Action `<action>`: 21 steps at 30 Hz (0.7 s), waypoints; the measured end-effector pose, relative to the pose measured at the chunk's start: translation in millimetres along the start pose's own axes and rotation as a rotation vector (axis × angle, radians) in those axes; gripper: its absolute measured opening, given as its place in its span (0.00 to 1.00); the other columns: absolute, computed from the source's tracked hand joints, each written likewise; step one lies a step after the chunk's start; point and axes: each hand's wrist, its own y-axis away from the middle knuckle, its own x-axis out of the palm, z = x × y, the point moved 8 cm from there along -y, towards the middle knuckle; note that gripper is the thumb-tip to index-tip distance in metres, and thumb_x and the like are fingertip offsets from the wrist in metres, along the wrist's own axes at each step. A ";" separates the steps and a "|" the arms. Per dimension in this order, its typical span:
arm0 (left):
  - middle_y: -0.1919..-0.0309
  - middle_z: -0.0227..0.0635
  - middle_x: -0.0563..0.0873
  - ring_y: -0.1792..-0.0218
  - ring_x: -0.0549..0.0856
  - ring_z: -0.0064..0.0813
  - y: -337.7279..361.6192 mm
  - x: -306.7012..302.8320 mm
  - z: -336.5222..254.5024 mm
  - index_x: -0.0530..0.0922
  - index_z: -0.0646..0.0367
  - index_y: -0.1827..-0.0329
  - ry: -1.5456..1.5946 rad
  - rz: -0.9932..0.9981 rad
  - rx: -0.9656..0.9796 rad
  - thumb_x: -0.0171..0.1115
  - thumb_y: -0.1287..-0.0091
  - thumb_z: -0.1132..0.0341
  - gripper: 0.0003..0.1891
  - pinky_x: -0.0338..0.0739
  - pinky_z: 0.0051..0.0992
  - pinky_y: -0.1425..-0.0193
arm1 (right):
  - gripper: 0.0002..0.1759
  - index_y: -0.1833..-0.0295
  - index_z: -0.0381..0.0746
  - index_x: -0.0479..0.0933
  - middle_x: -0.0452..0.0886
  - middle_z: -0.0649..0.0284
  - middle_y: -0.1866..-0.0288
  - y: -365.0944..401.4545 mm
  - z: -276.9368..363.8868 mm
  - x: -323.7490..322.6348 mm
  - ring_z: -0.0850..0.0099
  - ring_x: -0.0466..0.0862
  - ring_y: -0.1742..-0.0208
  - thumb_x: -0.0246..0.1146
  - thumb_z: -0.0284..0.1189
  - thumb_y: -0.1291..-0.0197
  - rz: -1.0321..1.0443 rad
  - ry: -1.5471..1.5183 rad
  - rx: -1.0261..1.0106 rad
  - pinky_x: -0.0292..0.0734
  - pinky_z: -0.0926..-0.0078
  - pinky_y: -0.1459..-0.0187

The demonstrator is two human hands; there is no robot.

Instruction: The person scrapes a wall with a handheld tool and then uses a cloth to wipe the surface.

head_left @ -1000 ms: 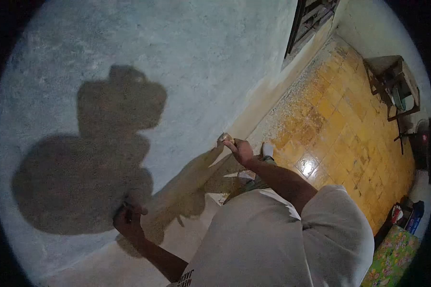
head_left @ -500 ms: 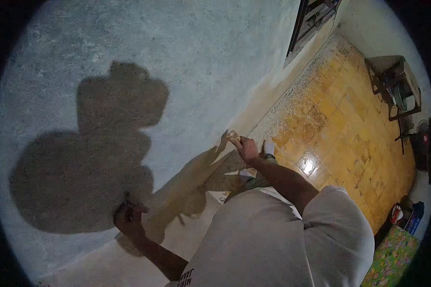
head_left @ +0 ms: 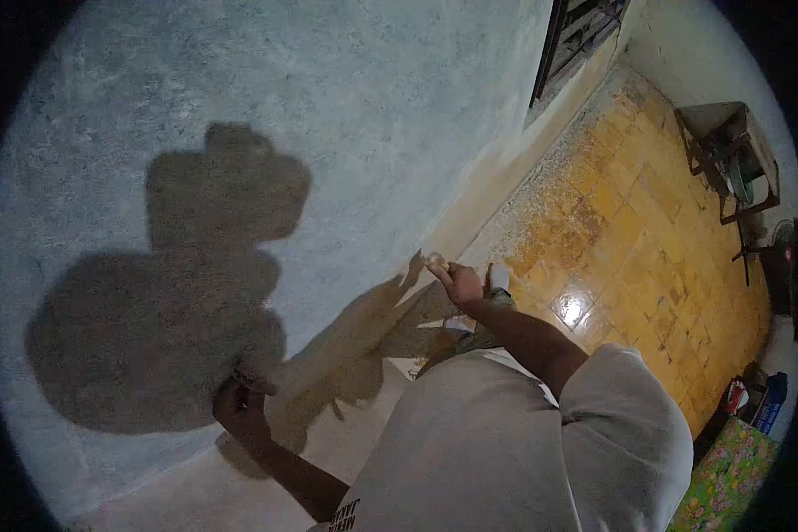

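I stand close to a rough grey plastered wall. My left hand presses against the wall low on the left, its fingers closed around what looks like a small dark object; most of it is hidden. Stretched out further along the wall, my right hand pinches a small pale object at its fingertips, right at the wall's paler lower band. My own shadow lies large on the wall between both hands.
A worn yellow tiled floor runs along the wall's foot. A dark window grille is set in the wall further on. A wooden stool stands on the far side of the floor. A floral cloth lies behind me.
My right hand has shifted a little further along the wall, and the pale object has turned in its fingers. My left hand has stayed almost where it was.
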 end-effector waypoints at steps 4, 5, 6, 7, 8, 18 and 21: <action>0.82 0.32 0.79 0.80 0.77 0.20 -2.0 1.7 -5.1 0.76 0.61 0.75 -0.094 0.034 0.032 0.64 0.48 0.72 0.05 0.73 0.23 0.71 | 0.35 0.75 0.31 0.74 0.71 0.49 0.85 -3.2 -13.7 8.0 0.51 0.73 0.78 0.50 0.58 0.45 -0.019 0.087 0.007 0.68 0.58 0.72; 0.82 0.32 0.79 0.80 0.77 0.20 -2.8 3.5 -6.8 0.76 0.61 0.75 -0.093 0.033 0.032 0.64 0.48 0.72 0.05 0.73 0.23 0.71 | 0.35 0.75 0.31 0.74 0.71 0.49 0.85 -12.7 -9.2 12.4 0.51 0.73 0.78 0.50 0.58 0.45 -0.020 0.087 0.006 0.68 0.58 0.72; 0.82 0.32 0.80 0.80 0.77 0.20 -3.1 4.7 -12.5 0.76 0.61 0.75 -0.066 0.018 0.056 0.64 0.47 0.72 0.05 0.74 0.24 0.71 | 0.35 0.74 0.31 0.74 0.72 0.49 0.84 -25.6 22.2 9.3 0.51 0.74 0.77 0.50 0.58 0.44 -0.010 0.024 -0.006 0.68 0.58 0.71; 0.82 0.32 0.80 0.80 0.77 0.20 -2.0 4.1 -17.7 0.76 0.62 0.75 -0.042 0.008 0.079 0.64 0.47 0.72 0.05 0.74 0.24 0.70 | 0.35 0.74 0.31 0.74 0.72 0.48 0.83 -27.3 42.0 5.1 0.51 0.75 0.76 0.50 0.58 0.44 0.003 -0.043 -0.012 0.69 0.59 0.71; 0.82 0.32 0.80 0.80 0.77 0.20 -1.7 2.3 -21.1 0.76 0.62 0.75 -0.048 0.024 0.080 0.64 0.47 0.72 0.05 0.74 0.24 0.70 | 0.35 0.74 0.31 0.74 0.72 0.48 0.83 -18.1 47.1 -0.6 0.51 0.75 0.76 0.50 0.58 0.44 0.001 -0.050 0.004 0.69 0.59 0.71; 0.80 0.32 0.80 0.79 0.79 0.21 -0.8 4.1 -11.8 0.77 0.63 0.73 0.018 0.034 0.020 0.60 0.49 0.77 0.01 0.75 0.25 0.67 | 0.33 0.65 0.32 0.77 0.76 0.49 0.78 -2.6 -7.4 15.8 0.54 0.77 0.73 0.49 0.56 0.42 0.088 0.074 -0.048 0.71 0.60 0.68; 0.80 0.32 0.80 0.79 0.78 0.21 -0.8 0.8 -3.6 0.77 0.63 0.71 -0.129 0.062 0.081 0.59 0.48 0.77 0.02 0.75 0.25 0.67 | 0.32 0.65 0.32 0.76 0.76 0.47 0.77 -16.6 60.0 -3.2 0.53 0.78 0.72 0.50 0.55 0.42 0.063 -0.127 -0.076 0.70 0.58 0.67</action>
